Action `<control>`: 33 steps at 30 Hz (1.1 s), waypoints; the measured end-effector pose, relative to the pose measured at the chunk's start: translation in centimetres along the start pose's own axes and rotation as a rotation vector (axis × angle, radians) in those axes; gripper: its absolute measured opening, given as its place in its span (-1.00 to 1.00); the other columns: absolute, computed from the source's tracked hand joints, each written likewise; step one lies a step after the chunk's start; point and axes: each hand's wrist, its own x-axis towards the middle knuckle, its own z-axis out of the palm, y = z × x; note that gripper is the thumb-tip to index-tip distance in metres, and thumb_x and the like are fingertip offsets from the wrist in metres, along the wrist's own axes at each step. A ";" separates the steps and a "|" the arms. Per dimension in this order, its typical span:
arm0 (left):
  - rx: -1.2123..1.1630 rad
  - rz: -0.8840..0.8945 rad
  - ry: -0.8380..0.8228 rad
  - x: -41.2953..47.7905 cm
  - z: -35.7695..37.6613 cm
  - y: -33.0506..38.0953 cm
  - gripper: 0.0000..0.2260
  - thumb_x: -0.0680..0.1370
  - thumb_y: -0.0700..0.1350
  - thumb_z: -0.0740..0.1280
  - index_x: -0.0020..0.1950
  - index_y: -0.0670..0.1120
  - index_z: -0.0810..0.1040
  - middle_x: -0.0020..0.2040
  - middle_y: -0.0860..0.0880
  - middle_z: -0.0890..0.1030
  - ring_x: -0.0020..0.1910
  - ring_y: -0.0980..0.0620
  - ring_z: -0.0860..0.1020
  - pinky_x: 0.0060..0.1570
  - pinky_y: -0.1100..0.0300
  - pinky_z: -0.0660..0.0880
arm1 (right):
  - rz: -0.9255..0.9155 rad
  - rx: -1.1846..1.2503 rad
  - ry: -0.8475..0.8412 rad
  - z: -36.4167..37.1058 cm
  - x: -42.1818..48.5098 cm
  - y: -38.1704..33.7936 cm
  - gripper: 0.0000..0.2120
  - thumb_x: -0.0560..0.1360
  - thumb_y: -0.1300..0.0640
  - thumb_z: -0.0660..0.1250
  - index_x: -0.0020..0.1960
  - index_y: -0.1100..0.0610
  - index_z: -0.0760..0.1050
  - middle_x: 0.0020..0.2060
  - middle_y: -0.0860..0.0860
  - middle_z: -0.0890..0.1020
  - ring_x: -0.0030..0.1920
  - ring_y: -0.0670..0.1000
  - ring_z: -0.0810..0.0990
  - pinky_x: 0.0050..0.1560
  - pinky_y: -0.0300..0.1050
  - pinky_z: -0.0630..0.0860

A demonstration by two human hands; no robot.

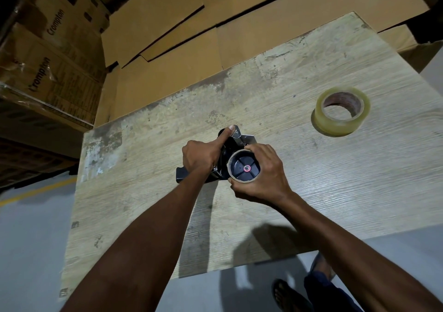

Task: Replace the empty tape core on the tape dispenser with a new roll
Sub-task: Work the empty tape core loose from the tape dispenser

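Observation:
A black tape dispenser (227,154) lies on its side in the middle of the worn wooden table (311,179). My left hand (202,155) grips its body, thumb stretched along the metal front end. The empty cardboard core (244,153) sits around the black hub with a pink centre. My right hand (262,171) is wrapped around that core from the right. A new roll of clear tape (341,111) lies flat at the table's right, well apart from both hands.
Flattened cardboard sheets (191,24) lie behind the table. Stacked printed cartons (48,48) stand at the left. Grey floor (31,239) shows along the near and left table edges, with my sandalled feet (287,295) at the bottom right.

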 end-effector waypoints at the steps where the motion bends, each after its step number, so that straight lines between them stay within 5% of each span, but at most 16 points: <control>1: 0.003 0.008 0.002 0.0 0.0 -0.1 -0.04 -0.02 0.74 0.32 -0.34 -0.20 0.58 -0.38 -0.07 0.65 -0.44 -0.02 0.62 -0.48 0.20 0.36 | -0.026 0.007 -0.014 -0.1 0.0 0.1 -0.36 0.21 -0.04 0.64 0.17 0.25 0.56 0.07 0.07 0.63 0.06 0.08 0.57 0.09 -0.02 0.51; 13: -0.032 -0.065 0.032 -0.8 0.6 0.2 -0.04 -0.01 0.72 0.36 -0.24 -0.19 0.61 -0.25 -0.05 0.61 -0.31 -0.05 0.64 -0.34 0.11 0.59 | 0.107 -0.050 0.168 0.6 -0.7 -0.2 -0.41 0.25 -0.08 0.60 0.17 0.19 0.58 0.05 0.03 0.62 0.07 0.07 0.56 0.06 -0.03 0.52; 21: -0.020 -0.066 0.063 -0.9 0.9 0.0 0.01 -0.04 0.77 0.27 -0.23 -0.18 0.59 -0.18 -0.08 0.65 -0.23 -0.09 0.64 -0.18 -0.02 0.67 | 0.172 -0.018 0.075 -0.3 -0.9 0.3 -0.27 0.22 -0.05 0.64 0.31 0.12 0.50 0.18 -0.01 0.57 0.21 0.03 0.51 0.19 -0.05 0.50; 25: -0.026 -0.065 0.070 -0.9 1.1 -0.1 -0.05 0.01 0.74 0.30 -0.26 -0.17 0.57 -0.18 -0.07 0.62 -0.22 -0.09 0.63 -0.15 -0.02 0.66 | 0.179 -0.099 0.086 -0.7 -1.3 -0.1 -0.21 0.21 -0.19 0.63 0.34 0.08 0.48 0.21 -0.04 0.56 0.22 0.01 0.50 0.23 -0.10 0.44; 33: -0.022 -0.059 0.009 -1.2 0.3 0.2 -0.07 0.07 0.74 0.29 -0.26 -0.18 0.57 -0.26 -0.07 0.62 -0.32 -0.03 0.59 -0.35 0.14 0.51 | 0.219 -0.267 -0.254 -4.1 0.8 -1.6 -0.16 0.23 -0.31 0.52 0.42 -0.01 0.40 0.20 -0.01 0.49 0.22 0.06 0.47 0.16 0.04 0.54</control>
